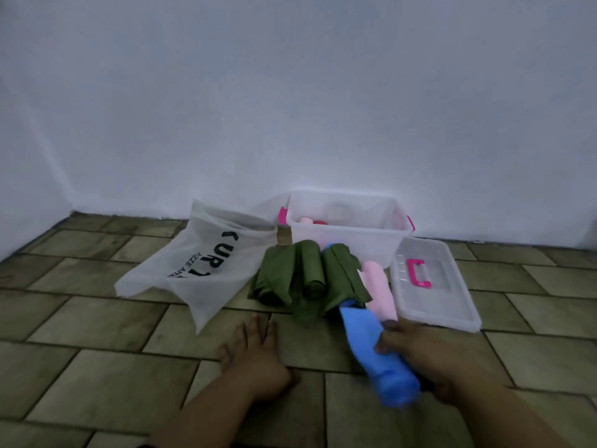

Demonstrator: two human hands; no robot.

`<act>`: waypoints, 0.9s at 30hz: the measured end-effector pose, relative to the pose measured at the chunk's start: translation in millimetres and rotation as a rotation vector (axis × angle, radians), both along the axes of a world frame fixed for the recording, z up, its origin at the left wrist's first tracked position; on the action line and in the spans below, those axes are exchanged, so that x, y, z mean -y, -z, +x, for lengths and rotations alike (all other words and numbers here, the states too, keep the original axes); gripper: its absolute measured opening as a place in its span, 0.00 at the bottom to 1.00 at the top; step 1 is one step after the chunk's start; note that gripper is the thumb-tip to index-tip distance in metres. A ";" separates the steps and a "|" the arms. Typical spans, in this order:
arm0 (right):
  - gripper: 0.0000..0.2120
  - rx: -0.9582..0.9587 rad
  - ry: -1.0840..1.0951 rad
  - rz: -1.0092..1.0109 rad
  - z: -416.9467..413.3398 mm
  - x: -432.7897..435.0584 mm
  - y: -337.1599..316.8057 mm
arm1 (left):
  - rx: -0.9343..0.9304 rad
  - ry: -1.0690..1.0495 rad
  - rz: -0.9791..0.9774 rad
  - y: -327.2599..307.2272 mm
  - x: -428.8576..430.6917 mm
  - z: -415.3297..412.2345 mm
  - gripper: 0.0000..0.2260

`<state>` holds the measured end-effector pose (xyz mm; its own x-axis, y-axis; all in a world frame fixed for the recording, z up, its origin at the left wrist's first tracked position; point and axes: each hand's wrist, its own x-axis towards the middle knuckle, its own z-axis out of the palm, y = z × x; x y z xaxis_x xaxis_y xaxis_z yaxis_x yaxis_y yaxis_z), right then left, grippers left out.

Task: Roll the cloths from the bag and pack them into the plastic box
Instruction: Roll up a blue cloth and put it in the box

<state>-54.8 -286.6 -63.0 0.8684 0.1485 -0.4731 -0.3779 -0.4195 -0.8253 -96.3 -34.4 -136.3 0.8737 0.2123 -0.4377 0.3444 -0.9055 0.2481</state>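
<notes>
With the fingers of the right hand [429, 360] curled round the rolled blue cloth [381, 360] at lower right and the left hand [255, 350] flat and open on the floor, I judge the roll may unwind before reaching the plastic box [342, 244] at centre, being held single-handed.

My one view comes from a head camera, tilted forward and down over the tiled floor [97, 334], facing a white wall [290, 92] that fills the upper half of the wide frame. It sits close: both forearms enter from the bottom edge, left hand [255, 354] flat on the floor and right hand [433, 360] round a blue roll [391, 379] in the foreground, with the box [349, 244], lid [445, 305] and bag [200, 266] just beyond, at the wall's foot.
</notes>
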 end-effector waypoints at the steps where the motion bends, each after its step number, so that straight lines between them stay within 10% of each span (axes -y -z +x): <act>1: 0.11 0.075 -0.119 -0.142 -14.1 -4.8 8.7 | 0.007 -0.005 -0.001 -0.7 0.4 -0.2 0.49; 9: 0.21 0.301 -0.409 -0.651 -32.5 -47.6 29.2 | 0.127 -0.042 -0.092 -20.9 -1.4 -9.3 0.40; 13: 0.22 0.458 -0.419 -0.706 -14.0 -49.3 17.2 | 0.266 -0.340 -0.616 -50.8 0.4 -19.9 0.16; 19: 0.24 1.264 -0.465 -0.813 -33.1 -59.5 24.6 | -0.010 -0.750 -1.570 -67.9 25.2 -18.7 0.21; 27: 0.32 0.972 -0.537 -0.595 -64.7 -41.8 64.5 | 0.242 -0.406 -0.821 -36.5 3.4 -9.9 0.21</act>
